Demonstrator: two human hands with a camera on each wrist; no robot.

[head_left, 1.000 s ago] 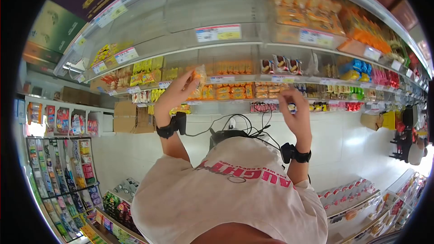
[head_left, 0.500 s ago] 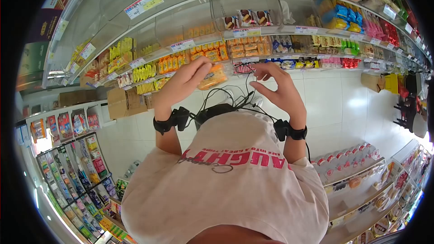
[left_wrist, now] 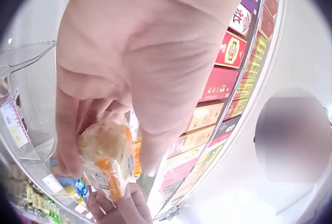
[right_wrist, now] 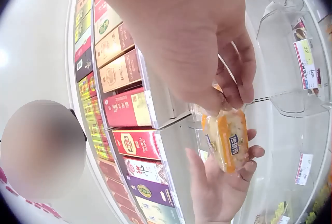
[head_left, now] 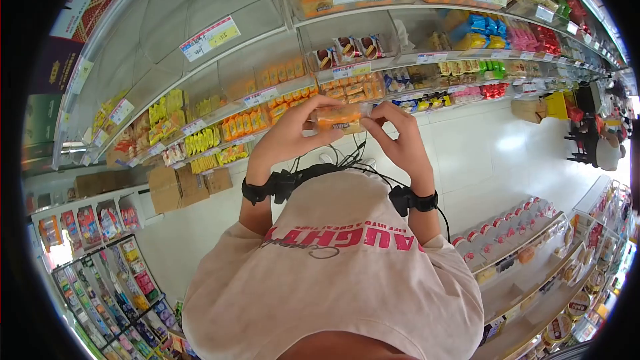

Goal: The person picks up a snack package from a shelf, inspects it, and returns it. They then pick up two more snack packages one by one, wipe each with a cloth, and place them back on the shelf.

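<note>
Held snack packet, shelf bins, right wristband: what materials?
Snack packet: glossy, thin plastic film, by its see-through patches and crinkled end.
Shelf bins: smooth, rigid clear plastic, maybe acrylic; transparent walls with defined edges.
Right wristband: black, fairly matte; rubber or fabric, too small to tell.

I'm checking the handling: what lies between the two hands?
A wrapped snack lies between the left hand and the right hand, seen in the head view.

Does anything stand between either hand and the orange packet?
Nothing visible does. The left hand holds the packet and the right hand pinches its end, both directly on the wrapper. The shelf lies beyond, not between.
</note>
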